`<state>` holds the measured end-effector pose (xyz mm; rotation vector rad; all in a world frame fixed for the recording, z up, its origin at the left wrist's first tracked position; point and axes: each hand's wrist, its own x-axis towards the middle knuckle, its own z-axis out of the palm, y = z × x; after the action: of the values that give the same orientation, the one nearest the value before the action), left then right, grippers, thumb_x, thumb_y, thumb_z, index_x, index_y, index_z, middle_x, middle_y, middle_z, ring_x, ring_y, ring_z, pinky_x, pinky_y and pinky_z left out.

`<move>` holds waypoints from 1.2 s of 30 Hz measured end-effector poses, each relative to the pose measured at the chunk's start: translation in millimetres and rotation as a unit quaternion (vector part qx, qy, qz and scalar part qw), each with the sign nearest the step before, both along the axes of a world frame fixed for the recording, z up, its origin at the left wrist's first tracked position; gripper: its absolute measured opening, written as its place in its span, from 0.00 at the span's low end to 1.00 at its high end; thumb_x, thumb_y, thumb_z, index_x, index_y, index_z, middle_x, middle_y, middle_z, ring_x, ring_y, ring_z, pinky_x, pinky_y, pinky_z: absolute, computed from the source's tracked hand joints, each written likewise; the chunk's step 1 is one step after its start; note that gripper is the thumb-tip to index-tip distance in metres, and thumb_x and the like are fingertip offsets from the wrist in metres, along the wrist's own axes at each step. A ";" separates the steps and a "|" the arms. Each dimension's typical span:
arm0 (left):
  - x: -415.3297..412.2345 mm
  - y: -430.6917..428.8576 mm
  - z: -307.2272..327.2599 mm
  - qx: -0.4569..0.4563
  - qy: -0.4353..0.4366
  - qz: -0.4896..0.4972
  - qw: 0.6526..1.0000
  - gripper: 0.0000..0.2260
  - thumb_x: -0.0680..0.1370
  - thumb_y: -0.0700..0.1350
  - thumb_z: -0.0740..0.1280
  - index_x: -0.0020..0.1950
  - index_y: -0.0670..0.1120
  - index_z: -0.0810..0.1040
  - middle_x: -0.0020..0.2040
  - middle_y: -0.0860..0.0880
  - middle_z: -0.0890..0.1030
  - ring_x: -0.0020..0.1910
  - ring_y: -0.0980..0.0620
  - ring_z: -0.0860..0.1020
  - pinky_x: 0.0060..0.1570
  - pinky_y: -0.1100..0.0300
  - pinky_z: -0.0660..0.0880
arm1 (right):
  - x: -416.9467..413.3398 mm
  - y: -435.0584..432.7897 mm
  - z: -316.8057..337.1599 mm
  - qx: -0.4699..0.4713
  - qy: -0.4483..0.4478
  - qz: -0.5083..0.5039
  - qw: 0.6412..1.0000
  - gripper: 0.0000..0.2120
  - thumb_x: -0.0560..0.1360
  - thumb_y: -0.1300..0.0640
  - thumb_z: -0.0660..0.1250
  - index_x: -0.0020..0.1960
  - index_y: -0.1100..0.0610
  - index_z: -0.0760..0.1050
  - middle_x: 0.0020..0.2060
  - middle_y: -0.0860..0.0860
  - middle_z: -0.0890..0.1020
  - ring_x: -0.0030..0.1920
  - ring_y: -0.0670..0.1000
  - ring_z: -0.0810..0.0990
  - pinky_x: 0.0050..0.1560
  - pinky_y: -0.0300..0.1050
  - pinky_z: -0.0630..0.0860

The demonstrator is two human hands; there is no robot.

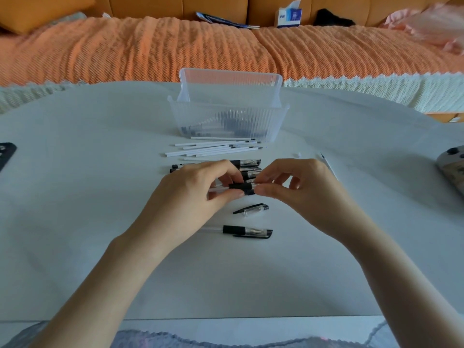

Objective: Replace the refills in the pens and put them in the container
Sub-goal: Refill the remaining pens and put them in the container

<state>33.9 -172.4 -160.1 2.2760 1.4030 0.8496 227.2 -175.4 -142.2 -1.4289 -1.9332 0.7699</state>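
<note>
The person holds one pen [242,189] crosswise over the middle of the table [75,197]. The left hand [195,194] pinches the clear barrel between thumb and fingertips. The right hand [303,187] pinches the end beside the black grip, thumb below and forefinger above.

The step looks like twisting the front piece off or on (which way cannot be told). To do it well, the left hand should keep the barrel steady while the right hand turns only the front piece. The turn should run straight along the pen's length, so the thread does not cross and the thin refill inside does not bend. Working low over the table should keep any small part from rolling away.

A loose cap [252,209] lies just nearer than the hands, and a capped pen [247,231] lies nearer again, toward the near edge. More pens [249,162] lie in a row just behind the hands, with white refills [216,148] beyond them. The clear ribbed container [226,116] stands behind the refills toward the far edge, its lid [229,84] upright at the back. Dark pens show dimly through its wall.

A phone [6,154] lies at the left edge and a game controller [452,164] at the right edge. Beyond the far edge a sofa carries an orange throw [150,46] and a tissue box [288,17].
</note>
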 end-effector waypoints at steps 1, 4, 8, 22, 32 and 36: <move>-0.1 -0.2 0.5 -0.004 0.001 0.000 1.000 0.05 0.72 0.53 0.69 0.46 0.56 0.78 0.38 0.63 0.78 0.40 0.63 0.74 0.39 0.68 0.69 | 0.2 0.0 0.6 0.001 0.003 -0.001 1.000 0.02 0.69 0.57 0.74 0.42 0.53 0.82 0.30 0.41 0.78 0.32 0.37 0.73 0.35 0.25 0.66; -1.4 0.7 0.3 -0.017 0.007 -0.015 1.000 0.03 0.75 0.54 0.67 0.45 0.57 0.78 0.35 0.62 0.79 0.39 0.61 0.76 0.39 0.62 0.72 | 0.7 1.2 -0.1 0.005 0.005 -0.006 1.000 0.03 0.68 0.57 0.74 0.42 0.52 0.81 0.31 0.42 0.78 0.33 0.38 0.74 0.36 0.26 0.66; -1.8 0.7 0.5 -0.016 0.000 -0.020 1.000 0.07 0.72 0.57 0.68 0.47 0.57 0.77 0.39 0.64 0.78 0.38 0.65 0.74 0.37 0.67 0.69 | 0.6 1.8 -0.9 0.011 0.009 -0.007 1.000 0.04 0.68 0.58 0.74 0.42 0.53 0.81 0.31 0.43 0.78 0.33 0.38 0.74 0.36 0.26 0.66; -4.1 3.8 -2.2 -0.008 -0.002 -0.006 1.000 0.05 0.74 0.55 0.67 0.45 0.55 0.80 0.38 0.63 0.79 0.39 0.62 0.75 0.39 0.64 0.71 | 3.4 0.1 1.4 0.010 0.007 -0.009 1.000 0.04 0.69 0.59 0.74 0.41 0.52 0.81 0.31 0.42 0.78 0.31 0.36 0.73 0.35 0.25 0.66; -12.6 6.9 -0.7 -0.019 -0.004 0.022 1.000 0.06 0.73 0.56 0.67 0.45 0.56 0.80 0.36 0.63 0.77 0.40 0.64 0.75 0.40 0.66 0.69 | 15.9 6.4 -10.8 -0.009 -0.085 -0.014 0.996 0.02 0.69 0.49 0.72 0.39 0.46 0.80 0.35 0.40 0.80 0.35 0.45 0.74 0.36 0.35 0.69; -10.9 6.1 -0.7 -0.019 -0.006 0.023 1.000 0.09 0.71 0.59 0.65 0.45 0.56 0.79 0.38 0.63 0.78 0.41 0.64 0.75 0.40 0.65 0.71 | 10.5 4.7 -15.3 0.002 -0.147 0.008 0.989 0.04 0.71 0.47 0.70 0.41 0.46 0.79 0.35 0.40 0.77 0.35 0.42 0.72 0.35 0.36 0.67</move>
<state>23.0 -166.3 -160.8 2.2148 1.4593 0.8435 237.7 -170.7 -157.5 -1.5978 -2.1656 0.5867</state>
